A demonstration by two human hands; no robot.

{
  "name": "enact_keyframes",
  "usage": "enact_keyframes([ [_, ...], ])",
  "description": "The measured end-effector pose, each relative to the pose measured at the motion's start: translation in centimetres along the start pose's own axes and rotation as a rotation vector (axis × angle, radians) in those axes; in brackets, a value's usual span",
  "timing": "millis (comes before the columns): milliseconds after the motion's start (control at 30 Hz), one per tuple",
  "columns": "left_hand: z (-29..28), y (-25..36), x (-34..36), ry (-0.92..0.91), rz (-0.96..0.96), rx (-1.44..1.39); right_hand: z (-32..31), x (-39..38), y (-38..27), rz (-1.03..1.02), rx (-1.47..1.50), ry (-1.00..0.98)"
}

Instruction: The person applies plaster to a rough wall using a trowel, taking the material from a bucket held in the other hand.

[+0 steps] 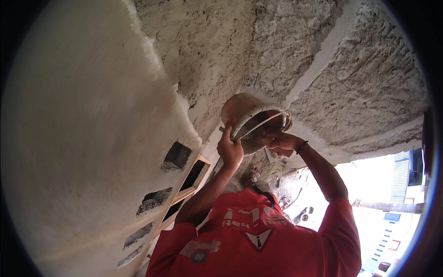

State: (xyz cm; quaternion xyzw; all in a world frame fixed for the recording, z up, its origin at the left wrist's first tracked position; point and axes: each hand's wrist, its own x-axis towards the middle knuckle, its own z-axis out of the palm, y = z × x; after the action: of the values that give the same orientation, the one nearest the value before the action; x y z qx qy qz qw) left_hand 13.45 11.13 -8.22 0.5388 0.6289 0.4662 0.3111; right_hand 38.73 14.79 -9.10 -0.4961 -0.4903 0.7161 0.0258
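Note:
A mortar-stained bucket (236, 110) is tilted in front of me, its mouth turned toward me and a pale handle across the opening. My left hand (230, 148) grips its near left side by the rim. At the bucket's mouth, on the right, is my right hand (281, 141), with a dark bracelet at the wrist. Its fingers look curled, but the dark opening hides their tips and anything they may hold. The bucket's inside is mostly in shadow.
A smooth plastered wall (92, 106) with several rough holes rises on the left. Rough cement (364, 92) with smooth bands spreads above and right. Wooden frames (187, 194) stand beside my left arm. My foot (253, 173) shows below; bright outdoor ground lies right.

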Motion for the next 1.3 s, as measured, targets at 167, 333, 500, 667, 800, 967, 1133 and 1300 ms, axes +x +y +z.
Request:
enact_keyframes([
  [167,0.0,0.1,0.5,0.001,-0.009,0.023,1.0,1.3,2.1,-0.028,0.384,-0.125],
  [333,0.6,-1.6,1.6,0.002,-0.087,-0.124,1.7,2.5,3.5,-0.100,0.763,-0.428],
  [500,1.8,-1.6,2.3,0.010,-0.154,-0.238,3.7,5.1,5.6,-0.331,1.056,-0.621],
  [667,3.3,-3.7,3.8,0.064,-0.217,-0.432,6.5,6.7,6.3,-0.451,1.333,-0.683],
  [800,3.4,-6.7,4.8,0.056,-0.383,-0.568,7.0,5.8,6.1,-0.531,1.341,-0.632],
  [967,3.9,-11.9,4.6,0.119,-0.540,-0.563,6.1,3.2,5.4,-0.571,1.277,-0.458],
  [1133,3.1,-16.7,3.0,0.130,-0.740,-0.430,4.8,1.6,5.6,-0.611,1.210,-0.109],
  [1300,2.3,-18.6,1.1,0.044,-0.779,-0.302,1.4,3.5,6.0,-0.715,1.271,0.155],
])
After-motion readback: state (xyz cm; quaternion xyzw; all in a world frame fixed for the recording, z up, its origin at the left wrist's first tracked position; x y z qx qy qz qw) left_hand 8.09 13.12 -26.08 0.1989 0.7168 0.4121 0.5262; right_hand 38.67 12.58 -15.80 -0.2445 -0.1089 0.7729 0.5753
